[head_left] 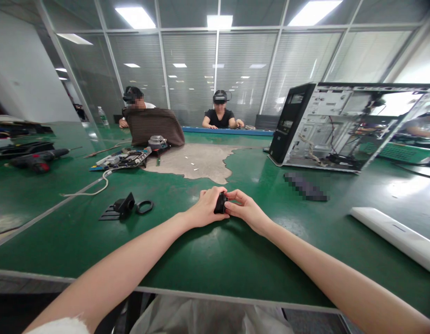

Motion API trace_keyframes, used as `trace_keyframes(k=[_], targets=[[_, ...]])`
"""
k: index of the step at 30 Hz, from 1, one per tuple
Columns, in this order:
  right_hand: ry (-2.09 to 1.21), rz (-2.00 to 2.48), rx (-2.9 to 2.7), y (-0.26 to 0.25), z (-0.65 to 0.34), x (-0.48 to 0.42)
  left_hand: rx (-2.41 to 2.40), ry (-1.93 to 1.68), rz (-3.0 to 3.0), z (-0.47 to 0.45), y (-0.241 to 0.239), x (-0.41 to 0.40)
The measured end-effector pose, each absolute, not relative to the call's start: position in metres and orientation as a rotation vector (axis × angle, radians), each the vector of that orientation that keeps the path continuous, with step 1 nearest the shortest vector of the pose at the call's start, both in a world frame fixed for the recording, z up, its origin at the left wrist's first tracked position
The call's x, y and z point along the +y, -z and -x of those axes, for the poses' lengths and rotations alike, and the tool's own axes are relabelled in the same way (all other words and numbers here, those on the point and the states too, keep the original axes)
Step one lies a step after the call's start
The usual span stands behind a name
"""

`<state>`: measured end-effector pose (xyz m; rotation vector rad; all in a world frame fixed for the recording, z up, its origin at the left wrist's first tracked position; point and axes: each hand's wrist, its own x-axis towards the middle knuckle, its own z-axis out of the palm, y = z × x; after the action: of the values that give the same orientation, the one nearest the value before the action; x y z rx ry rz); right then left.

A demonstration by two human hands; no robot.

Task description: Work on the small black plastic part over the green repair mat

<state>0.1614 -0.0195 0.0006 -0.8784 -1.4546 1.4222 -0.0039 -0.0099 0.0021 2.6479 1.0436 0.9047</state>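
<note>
Both my hands meet over the middle of the green table (215,260). My left hand (207,207) is curled around a small black part (220,204). My right hand (245,209) pinches the same part from the right with thumb and fingers. The part is mostly hidden between the fingers. To the left lie a black bracket piece (120,208) and a black ring (144,207), both apart from my hands.
An open computer case (343,125) lies on its side at the right. A white panel (395,236) rests near the right edge. A circuit board (122,160), a cable (96,185) and a power drill (35,160) lie at the left. Two people sit across the table.
</note>
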Motion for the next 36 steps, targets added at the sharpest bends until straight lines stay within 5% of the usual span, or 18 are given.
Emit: trace_keyframes(k=[27,36], targets=[[-1.415,0.962,-1.348,-0.006,-0.153,-0.026,0.852,-1.052,-2.514,0.006,-0.007,-0.014],[-1.361,0.908,-1.429,-0.004,-0.154,-0.024,1.072,-0.805,-2.681,0.015,-0.014,-0.005]])
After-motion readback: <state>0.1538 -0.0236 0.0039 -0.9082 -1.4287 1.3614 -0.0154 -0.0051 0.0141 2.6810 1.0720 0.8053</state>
